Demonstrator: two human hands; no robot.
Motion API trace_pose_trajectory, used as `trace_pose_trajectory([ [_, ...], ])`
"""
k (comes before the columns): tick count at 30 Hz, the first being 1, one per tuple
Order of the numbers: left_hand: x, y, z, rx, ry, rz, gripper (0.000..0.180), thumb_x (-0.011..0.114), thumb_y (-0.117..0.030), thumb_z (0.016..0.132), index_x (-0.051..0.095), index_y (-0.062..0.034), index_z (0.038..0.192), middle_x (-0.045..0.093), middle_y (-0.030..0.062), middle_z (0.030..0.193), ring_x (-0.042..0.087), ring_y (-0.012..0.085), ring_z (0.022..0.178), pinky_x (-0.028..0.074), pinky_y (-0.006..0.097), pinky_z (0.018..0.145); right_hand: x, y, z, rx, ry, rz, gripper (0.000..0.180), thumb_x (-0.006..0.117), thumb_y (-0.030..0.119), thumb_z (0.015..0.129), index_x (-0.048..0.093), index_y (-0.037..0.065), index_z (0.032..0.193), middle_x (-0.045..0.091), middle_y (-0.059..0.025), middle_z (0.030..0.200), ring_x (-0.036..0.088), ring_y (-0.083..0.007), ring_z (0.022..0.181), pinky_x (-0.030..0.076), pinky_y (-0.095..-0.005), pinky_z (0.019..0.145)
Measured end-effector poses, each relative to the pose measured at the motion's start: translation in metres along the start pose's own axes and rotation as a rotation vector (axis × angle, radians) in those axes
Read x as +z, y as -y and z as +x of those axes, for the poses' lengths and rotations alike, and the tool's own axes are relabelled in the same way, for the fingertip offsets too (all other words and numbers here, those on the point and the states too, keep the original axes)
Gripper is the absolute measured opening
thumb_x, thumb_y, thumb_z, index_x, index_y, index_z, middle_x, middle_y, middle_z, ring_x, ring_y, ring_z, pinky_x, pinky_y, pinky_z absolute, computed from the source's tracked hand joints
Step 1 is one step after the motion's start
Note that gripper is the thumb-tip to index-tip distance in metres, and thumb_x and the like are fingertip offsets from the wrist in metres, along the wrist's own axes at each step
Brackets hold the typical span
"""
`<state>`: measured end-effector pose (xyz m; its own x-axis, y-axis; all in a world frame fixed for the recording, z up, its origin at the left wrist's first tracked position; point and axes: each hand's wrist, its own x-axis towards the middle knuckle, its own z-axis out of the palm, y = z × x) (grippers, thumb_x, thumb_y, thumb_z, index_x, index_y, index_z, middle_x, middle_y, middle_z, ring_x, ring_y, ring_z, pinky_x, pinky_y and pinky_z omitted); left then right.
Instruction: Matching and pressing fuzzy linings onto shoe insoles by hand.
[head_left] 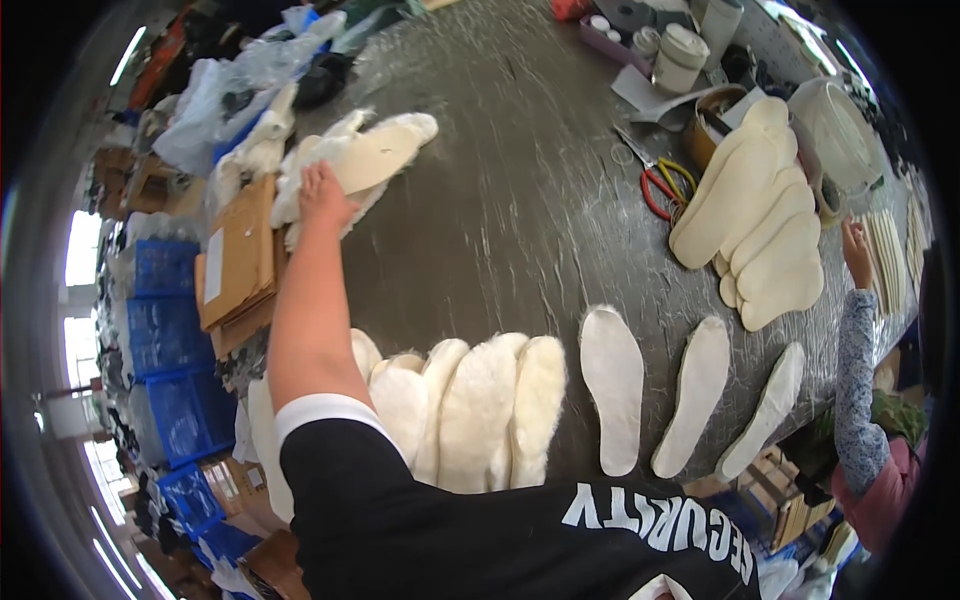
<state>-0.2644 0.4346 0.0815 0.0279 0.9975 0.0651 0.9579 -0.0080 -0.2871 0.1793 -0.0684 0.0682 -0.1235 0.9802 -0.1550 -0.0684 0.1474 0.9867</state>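
My left arm reaches out to the far left. My left hand (324, 198) lies against a loose pile of cream fleece insoles (290, 190), its fingers stretched over the fluff. Beside my fingers, an insole (385, 155) shows its smooth cream underside and points to the right. Close to my body, more fleece insoles (478, 405) stand in an overlapping row, partly hidden by my arm. To their right, three pale insoles (613, 390) lie separately on the dark table (490, 210). My right hand is out of view.
Cream insoles (770, 215) are stacked at the right, beside red-and-yellow-handled scissors (660, 190). Jars (682, 58) and a clear tub (838, 135) stand behind. A co-worker's hand (857, 250) touches thin strips (885, 262). Brown cardboard (240, 250) and blue crates (175, 335) border the left.
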Motion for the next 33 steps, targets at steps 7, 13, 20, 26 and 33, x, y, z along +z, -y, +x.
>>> trace_pose_trajectory([
  [7, 0.019, -0.039, 0.049, 0.108, 0.059, 0.109, 0.073, 0.075, -0.035, 0.069, 0.043, -0.0027, 0.126, 0.050, 0.0170, 0.128, 0.048, 0.0336, 0.121, 0.035, 0.046, 0.104, -0.063, 0.108, -0.201, 0.311, 1.030, 1.330, 0.018, 0.058, 0.013, 0.087, 0.060, -0.001, 0.098, 0.063, -0.0120, 0.096, 0.062, -0.0207, 0.088, 0.048, -0.0290, 0.071],
  [13, -0.094, -0.060, -0.012, 0.201, -0.013, 0.102, 0.061, 0.073, -0.040, 0.070, 0.052, -0.0014, 0.112, 0.057, 0.0209, 0.117, 0.059, 0.0381, 0.102, 0.048, 0.045, 0.086, 0.072, 0.178, -0.277, 0.690, 1.350, 2.081, 0.023, 0.066, 0.020, 0.085, 0.061, -0.002, 0.091, 0.066, -0.0162, 0.079, 0.064, -0.0274, 0.075, 0.049, -0.0359, 0.067],
  [20, -0.220, -0.072, -0.169, 0.287, 0.311, -0.695, 0.077, 0.080, -0.047, 0.067, 0.048, -0.0003, 0.120, 0.059, 0.0104, 0.110, 0.057, 0.0196, 0.104, 0.044, 0.032, 0.089, 0.114, 0.128, -0.193, -0.153, 0.875, 2.065, 0.024, 0.063, 0.019, 0.085, 0.064, 0.000, 0.099, 0.066, -0.0151, 0.077, 0.066, -0.0300, 0.079, 0.051, -0.0402, 0.074],
  [26, -0.166, -0.132, -0.372, 0.049, 0.453, -1.486, 0.094, 0.086, -0.042, 0.056, 0.035, -0.0005, 0.123, 0.053, 0.0104, 0.118, 0.051, 0.0188, 0.111, 0.042, 0.033, 0.097, 0.019, 0.011, 0.015, -0.823, 0.606, 3.901, 0.053, 0.046, 0.038, 0.098, 0.042, 0.002, 0.136, 0.054, -0.0145, 0.127, 0.053, -0.0235, 0.115, 0.041, -0.0382, 0.098],
  [33, -0.065, -0.207, -0.468, 0.026, 0.094, -0.905, 0.048, 0.064, -0.017, 0.086, 0.044, 0.0074, 0.122, 0.053, 0.0240, 0.114, 0.053, 0.0385, 0.105, 0.041, 0.043, 0.094, -0.047, 0.061, 0.075, -0.678, 1.355, 4.242, 0.051, 0.046, 0.033, 0.098, 0.037, 0.004, 0.139, 0.050, -0.0156, 0.133, 0.050, -0.0306, 0.122, 0.039, -0.0471, 0.103],
])
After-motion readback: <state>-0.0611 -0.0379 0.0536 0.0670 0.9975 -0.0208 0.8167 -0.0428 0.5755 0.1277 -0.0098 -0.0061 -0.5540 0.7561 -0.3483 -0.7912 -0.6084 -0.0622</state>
